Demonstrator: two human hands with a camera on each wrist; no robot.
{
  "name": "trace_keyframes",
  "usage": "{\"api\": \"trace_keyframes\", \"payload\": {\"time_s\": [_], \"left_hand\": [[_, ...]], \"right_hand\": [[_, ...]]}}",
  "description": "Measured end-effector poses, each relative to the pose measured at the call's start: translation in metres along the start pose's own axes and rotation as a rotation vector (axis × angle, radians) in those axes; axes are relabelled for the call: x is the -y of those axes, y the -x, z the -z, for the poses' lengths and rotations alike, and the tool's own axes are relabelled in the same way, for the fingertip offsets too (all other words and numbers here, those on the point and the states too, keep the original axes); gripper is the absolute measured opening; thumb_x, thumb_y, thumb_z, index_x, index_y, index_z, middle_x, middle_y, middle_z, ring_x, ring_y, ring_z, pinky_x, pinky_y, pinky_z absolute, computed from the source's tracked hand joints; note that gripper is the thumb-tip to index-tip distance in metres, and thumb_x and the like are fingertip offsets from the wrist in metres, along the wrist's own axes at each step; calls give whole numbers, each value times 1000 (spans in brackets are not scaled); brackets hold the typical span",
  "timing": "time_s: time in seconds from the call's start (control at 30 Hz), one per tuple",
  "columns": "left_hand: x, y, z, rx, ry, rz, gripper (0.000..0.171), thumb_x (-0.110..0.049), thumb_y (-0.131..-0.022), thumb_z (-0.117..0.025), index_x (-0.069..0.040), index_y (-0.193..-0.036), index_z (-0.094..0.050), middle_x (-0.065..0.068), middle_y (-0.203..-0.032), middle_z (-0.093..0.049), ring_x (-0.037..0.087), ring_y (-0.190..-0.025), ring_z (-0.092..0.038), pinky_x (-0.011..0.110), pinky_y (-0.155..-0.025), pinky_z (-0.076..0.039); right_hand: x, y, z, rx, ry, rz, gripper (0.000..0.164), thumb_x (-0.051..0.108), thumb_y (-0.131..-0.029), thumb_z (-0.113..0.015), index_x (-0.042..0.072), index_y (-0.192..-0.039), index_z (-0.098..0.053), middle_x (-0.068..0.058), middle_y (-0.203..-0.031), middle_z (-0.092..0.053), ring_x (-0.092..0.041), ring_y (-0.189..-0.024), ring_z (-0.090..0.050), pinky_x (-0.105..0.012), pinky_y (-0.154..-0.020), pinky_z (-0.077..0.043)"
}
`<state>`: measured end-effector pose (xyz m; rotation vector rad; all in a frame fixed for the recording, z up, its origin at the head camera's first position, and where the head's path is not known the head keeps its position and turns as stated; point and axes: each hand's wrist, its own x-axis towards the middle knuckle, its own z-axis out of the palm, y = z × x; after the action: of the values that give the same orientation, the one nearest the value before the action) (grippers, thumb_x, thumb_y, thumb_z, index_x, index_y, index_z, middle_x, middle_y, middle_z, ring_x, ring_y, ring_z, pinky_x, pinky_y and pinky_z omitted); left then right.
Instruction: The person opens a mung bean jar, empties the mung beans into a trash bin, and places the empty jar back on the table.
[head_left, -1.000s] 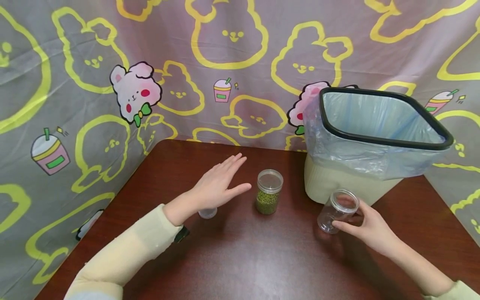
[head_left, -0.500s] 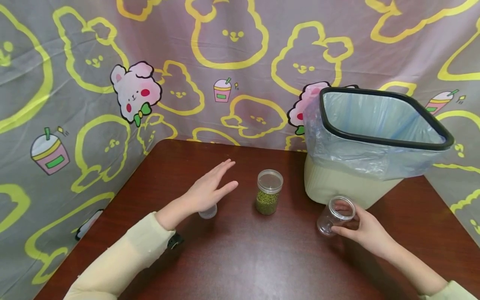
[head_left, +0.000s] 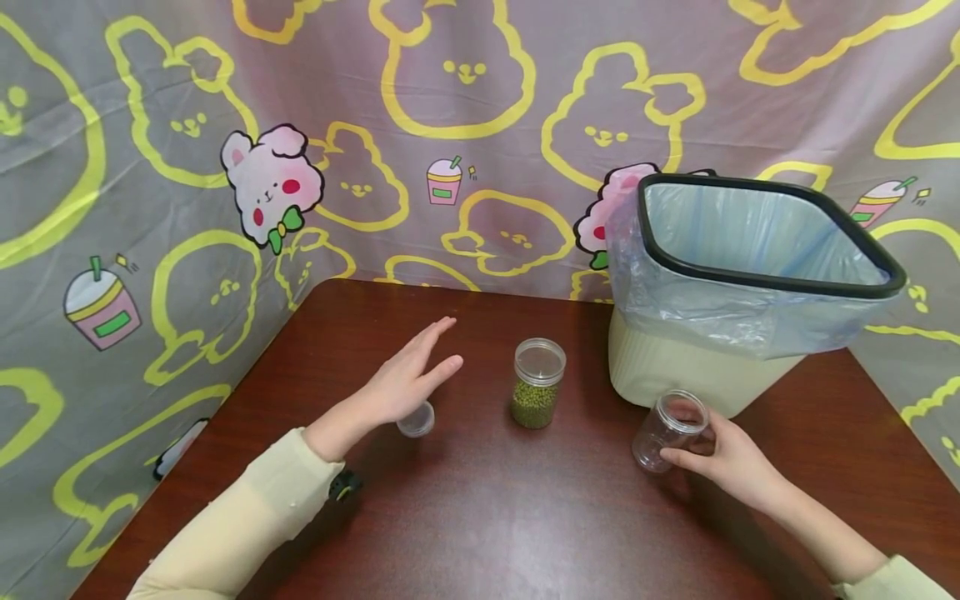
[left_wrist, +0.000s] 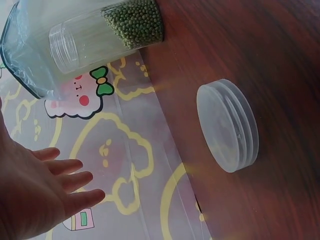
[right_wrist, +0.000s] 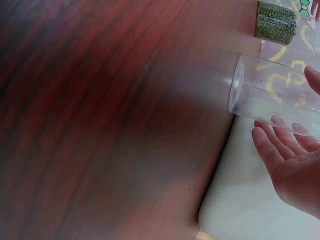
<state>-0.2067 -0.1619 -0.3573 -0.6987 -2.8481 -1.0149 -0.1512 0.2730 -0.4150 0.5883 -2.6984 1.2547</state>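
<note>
My right hand [head_left: 738, 458] holds a clear jar [head_left: 651, 442] with no lid, thumb in front and fingers behind it. In the right wrist view its fingertips [right_wrist: 261, 134] touch the side of the jar. The left hand [head_left: 401, 383] hovers with extended fingers and holds nothing. Below and beside it, clear plastic lids [head_left: 417, 420] lie on the table; the left wrist view shows what looks like two stacked together [left_wrist: 227, 125]. Between the hands stands a second clear jar [head_left: 534, 404], partly filled with green mung beans.
A cream bin [head_left: 690, 367] with a blue plastic liner and black rim [head_left: 780, 283] stands at the back right, just behind the held jar. A patterned curtain [head_left: 337, 83] hangs behind and left of the brown table [head_left: 510, 517].
My left hand has moved left and back towards me, away from the bean jar, uncovering more of the lids. The right hand has shifted the held jar slightly down and left.
</note>
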Motion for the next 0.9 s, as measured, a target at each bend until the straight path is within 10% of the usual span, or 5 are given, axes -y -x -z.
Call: {"api": "trace_keyframes", "payload": {"time_s": [0.9], "left_hand": [[4, 2, 11, -59, 142, 45, 64, -43, -103, -43, -13, -155, -20, 9, -158, -24, 29, -142, -25, 53, -110, -22]], "right_hand": [[23, 2, 15, -136, 99, 70, 76, 6, -73, -85, 6, -139, -46, -18, -124, -60, 11, -104, -52, -7, -84, -36]]}}
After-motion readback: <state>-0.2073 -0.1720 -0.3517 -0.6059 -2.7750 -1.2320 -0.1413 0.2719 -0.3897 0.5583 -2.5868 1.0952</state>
